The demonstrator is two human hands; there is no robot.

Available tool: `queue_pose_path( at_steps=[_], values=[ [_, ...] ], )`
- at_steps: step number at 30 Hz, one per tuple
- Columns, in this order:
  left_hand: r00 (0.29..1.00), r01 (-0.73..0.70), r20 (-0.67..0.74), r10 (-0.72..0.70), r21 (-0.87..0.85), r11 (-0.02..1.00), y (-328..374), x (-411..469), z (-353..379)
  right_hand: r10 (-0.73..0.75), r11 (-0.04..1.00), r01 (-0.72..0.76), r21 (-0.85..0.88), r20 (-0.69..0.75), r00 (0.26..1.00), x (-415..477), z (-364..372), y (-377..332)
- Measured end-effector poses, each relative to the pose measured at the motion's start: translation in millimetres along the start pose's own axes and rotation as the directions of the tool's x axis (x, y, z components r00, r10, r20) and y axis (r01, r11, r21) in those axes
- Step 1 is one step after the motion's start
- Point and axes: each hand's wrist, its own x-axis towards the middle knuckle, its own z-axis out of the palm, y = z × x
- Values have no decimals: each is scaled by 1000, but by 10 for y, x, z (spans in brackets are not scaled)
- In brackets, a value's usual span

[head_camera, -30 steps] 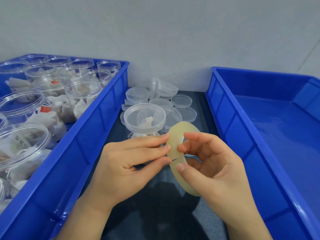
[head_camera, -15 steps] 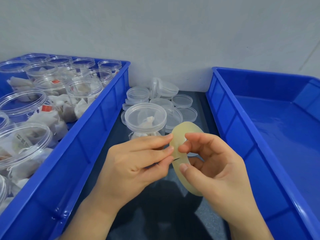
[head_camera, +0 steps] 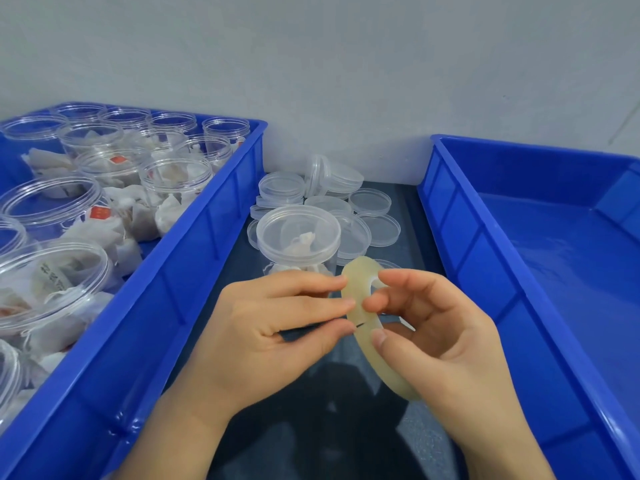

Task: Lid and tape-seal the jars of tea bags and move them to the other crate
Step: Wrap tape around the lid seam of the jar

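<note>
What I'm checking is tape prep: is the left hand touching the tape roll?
Touching: head view shows left hand fingertips pinching the tape roll edge.

Tape roll (head_camera: 358, 289): lower arc hidden behind right hand (head_camera: 436, 341). Too fine to tell whether left hand (head_camera: 273, 327) has a loose end pinched. Lidded jar (head_camera: 298, 233): lower body covered by the left hand's fingers. Left crate (head_camera: 194, 271) cut by left and bottom edges; right crate (head_camera: 485, 271) by right and bottom edges. Tea bag print (head_camera: 52, 275) illegible. Both forearms cropped at the bottom.
</note>
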Motion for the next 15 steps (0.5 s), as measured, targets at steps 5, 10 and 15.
queue_pose_path(
  at_steps=[5, 10, 15],
  values=[
    [1000, 5, -31, -3, 52, 999, 17, -25, 48, -9, 999, 8, -47, -14, 1000, 3, 6, 3],
    [999, 4, -48, -1, 57, 998, 14, -5, 38, -26, 999, 26, -46, 4, 1000, -5, 37, 14],
    [1000, -2, -24, 3, 24, 1000, 4, -33, 10, -23, 998, 23, -55, 4, 1000, -5, 30, 25]
  ],
)
